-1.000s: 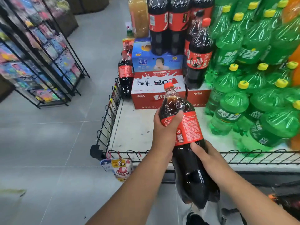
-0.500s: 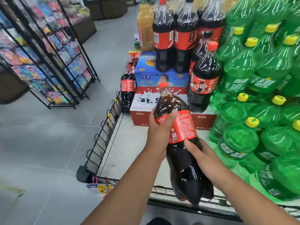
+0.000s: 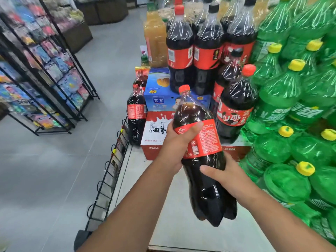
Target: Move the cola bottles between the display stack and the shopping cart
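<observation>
Head view: both hands grasp one large dark cola bottle with a red cap and red label (image 3: 200, 142), held tilted in the air above the pale display platform (image 3: 163, 206). The left hand (image 3: 177, 140) curls round its upper label and the right hand (image 3: 225, 177) wraps its lower body. Left of the left hand, a black wire rail (image 3: 109, 170) edges the platform, with open grey tiled floor (image 3: 54, 170) beyond it. Below the hands the platform is bare. Just beyond the left hand sits a red-and-white carton (image 3: 156, 131); another cola bottle (image 3: 136, 115) stands at that carton's left end. Close on the right hand's right, stacked green plastic bottles with yellow caps (image 3: 283, 182) wall off that side. Compared with half a second ago, the bottle has travelled farther in over the platform, the front rail that was under its base has left the view, and the two-handed grip is unchanged. The held label shows a QR code, a power symbol, "2升" and small print reading "FIFA WORLD CUP". A red-capped cola bottle (image 3: 234, 106) beyond the right hand carries large white Chinese characters.
</observation>
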The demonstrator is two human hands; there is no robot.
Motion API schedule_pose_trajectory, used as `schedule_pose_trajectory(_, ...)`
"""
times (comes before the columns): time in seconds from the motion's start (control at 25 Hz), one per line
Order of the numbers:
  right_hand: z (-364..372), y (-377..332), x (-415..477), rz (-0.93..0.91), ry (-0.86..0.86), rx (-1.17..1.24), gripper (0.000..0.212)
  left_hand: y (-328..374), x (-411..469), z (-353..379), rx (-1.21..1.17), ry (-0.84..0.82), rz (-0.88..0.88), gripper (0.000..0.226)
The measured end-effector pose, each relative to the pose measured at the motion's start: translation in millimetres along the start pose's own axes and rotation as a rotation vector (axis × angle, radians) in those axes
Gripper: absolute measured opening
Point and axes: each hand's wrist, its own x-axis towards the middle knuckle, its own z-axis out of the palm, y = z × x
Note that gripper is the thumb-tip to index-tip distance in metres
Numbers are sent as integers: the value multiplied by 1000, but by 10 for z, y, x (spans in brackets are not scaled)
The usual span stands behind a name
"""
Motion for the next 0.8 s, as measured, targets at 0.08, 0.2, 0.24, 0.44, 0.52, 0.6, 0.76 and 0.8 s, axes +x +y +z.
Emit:
schedule_pose_trajectory(0.08, 55, -35, 141, -18, 11, 15, 91, 86, 175, -36, 13, -33, 2, 77)
schedule_pose_trajectory(0.2, 124, -99, 345, -34, 6, 45, 89, 171, 398, -65, 3, -49, 36, 66)
schedule_pose_trajectory(0.24, 138, -117, 416, -37, 3, 56, 90, 209, 466, -73, -2, -47, 47, 69)
schedule_pose_trajectory(0.44, 190, -221, 653, -35, 72, 75, 82, 360, 679, -36, 78, -52, 222, 86)
schedule_pose_trajectory(0.52, 241, -235, 709, -49, 114, 68, 79, 372, 748, -44, 142, -69, 326, 92)
schedule_pose_trajectory(0.6, 264, -235, 756, -67, 166, 48, 82, 372, 809, -21, 198, -89, 401, 100)
schedule_pose_trajectory(0.76, 301, -238, 895, -51, 247, 28, 85, 362, 936, 13, 301, -91, 497, 116)
schedule_pose_trajectory(0.8, 301, -216, 935, -41, 265, -1, 86, 344, 982, 19, 314, -90, 529, 118)
